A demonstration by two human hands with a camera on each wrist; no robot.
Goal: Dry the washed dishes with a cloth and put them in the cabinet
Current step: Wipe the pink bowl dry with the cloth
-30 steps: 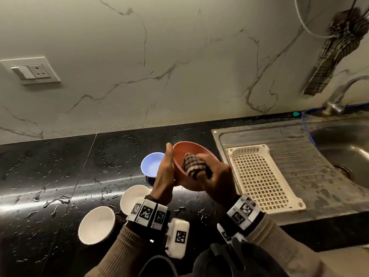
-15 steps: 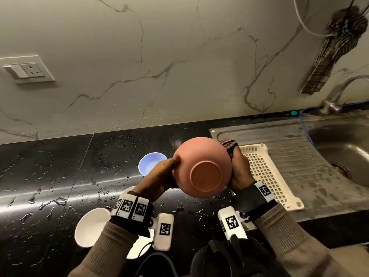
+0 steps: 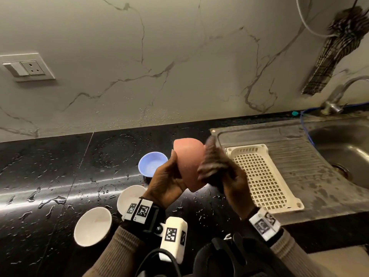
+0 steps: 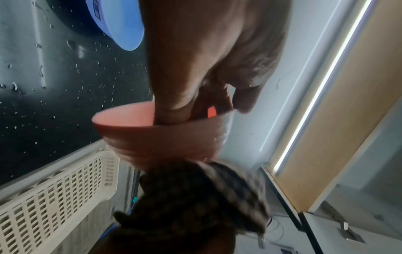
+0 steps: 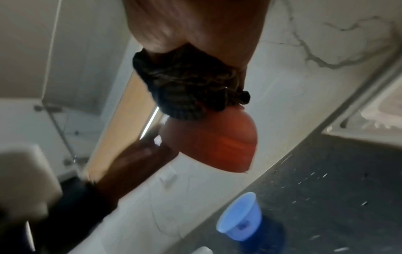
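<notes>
Your terracotta-pink bowl [image 3: 188, 162], smooth plastic with droplets on its outer wall, is held tipped on its side in the air above the wet black bench [image 3: 60, 176]. Your left hand [image 3: 166, 181] grips its rim, fingers inside, while your right hand [image 3: 234, 183] clamps a bunched dark checked cloth [image 3: 212, 164] against its outside. Blue bowl [image 3: 152, 162] and two white bowls [image 3: 92, 225] sit on the bench just left, cream drying rack [image 3: 263, 176] right.
</notes>
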